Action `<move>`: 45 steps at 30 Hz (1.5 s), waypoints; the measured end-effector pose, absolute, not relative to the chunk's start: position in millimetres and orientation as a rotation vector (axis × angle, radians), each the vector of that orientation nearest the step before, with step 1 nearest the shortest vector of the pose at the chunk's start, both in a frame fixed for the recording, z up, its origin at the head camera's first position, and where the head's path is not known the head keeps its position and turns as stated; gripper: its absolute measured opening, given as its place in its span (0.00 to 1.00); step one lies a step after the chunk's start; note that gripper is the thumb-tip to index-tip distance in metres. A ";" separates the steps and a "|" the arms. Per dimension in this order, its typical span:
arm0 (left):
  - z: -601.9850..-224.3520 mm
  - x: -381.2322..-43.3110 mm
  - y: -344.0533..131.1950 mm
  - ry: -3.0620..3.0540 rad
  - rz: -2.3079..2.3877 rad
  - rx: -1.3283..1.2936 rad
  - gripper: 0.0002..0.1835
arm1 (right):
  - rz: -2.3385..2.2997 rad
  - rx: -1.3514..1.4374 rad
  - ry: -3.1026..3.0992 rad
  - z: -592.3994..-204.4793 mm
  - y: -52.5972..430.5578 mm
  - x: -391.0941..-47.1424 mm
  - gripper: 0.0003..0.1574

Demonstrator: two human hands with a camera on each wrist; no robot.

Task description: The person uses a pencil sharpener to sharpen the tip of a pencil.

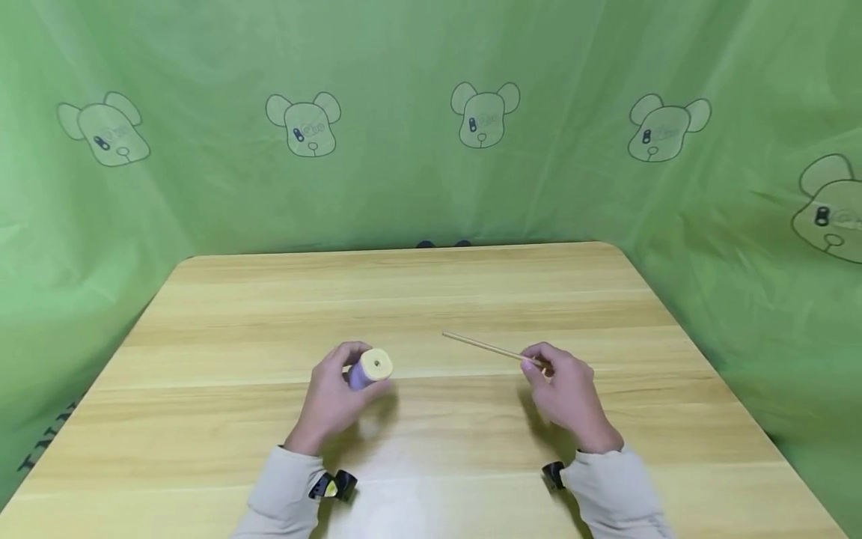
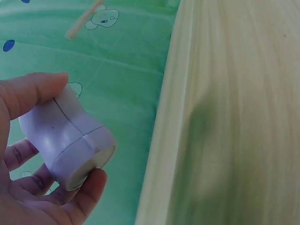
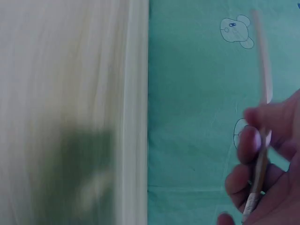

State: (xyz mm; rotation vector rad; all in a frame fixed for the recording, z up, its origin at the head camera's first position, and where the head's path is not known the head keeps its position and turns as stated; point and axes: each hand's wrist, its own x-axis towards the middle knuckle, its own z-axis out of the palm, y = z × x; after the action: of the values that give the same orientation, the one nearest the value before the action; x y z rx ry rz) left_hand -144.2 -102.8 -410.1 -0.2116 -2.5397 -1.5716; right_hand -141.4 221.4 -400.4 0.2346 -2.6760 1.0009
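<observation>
My left hand (image 1: 337, 389) grips a small lavender body (image 2: 75, 136), with the thumb on one side and the fingers around the other. It is smooth and waisted, with dark seam lines. Its cream end (image 1: 376, 364), pierced by a small round hole, faces up in the head view. A little finger touches the bottom end in the left wrist view. On the right, my right hand (image 1: 562, 385) pinches a thin, pencil-like wooden stick (image 1: 481, 345) between thumb and fingers. Its pale blunt end points left and away; the part in the palm looks darker, with a whitish tip.
Both hands are above a light wood-grain table (image 1: 404, 299). Behind it and along its sides hangs a green curtain (image 1: 397, 187) printed with bear heads. Each wrist wears a small black camera, such as the left one (image 1: 333, 485) on the pale sleeve.
</observation>
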 end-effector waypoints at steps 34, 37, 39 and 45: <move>-405.3 -130.4 -99.1 -2.584 -1.222 -0.541 0.31 | 0.782 0.729 -2.388 -403.8 175.7 -133.9 0.13; -405.1 -129.8 -99.1 -2.587 -1.222 -0.536 0.31 | 0.811 0.721 -2.412 -403.5 176.2 -133.2 0.13; -405.1 -129.2 -99.3 -2.576 -1.234 -0.565 0.32 | 0.850 0.702 -2.444 -403.3 176.8 -132.8 0.12; -407.5 -129.3 -98.7 -2.522 -1.326 -0.708 0.31 | 0.896 0.737 -2.441 -404.5 175.3 -132.6 0.12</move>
State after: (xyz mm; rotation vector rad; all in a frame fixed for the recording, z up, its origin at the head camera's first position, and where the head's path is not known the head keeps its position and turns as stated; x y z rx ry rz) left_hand -129.3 -98.7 -407.5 -0.7082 -2.5220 -1.3261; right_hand -132.6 175.3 -404.5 0.7373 -2.4406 0.8964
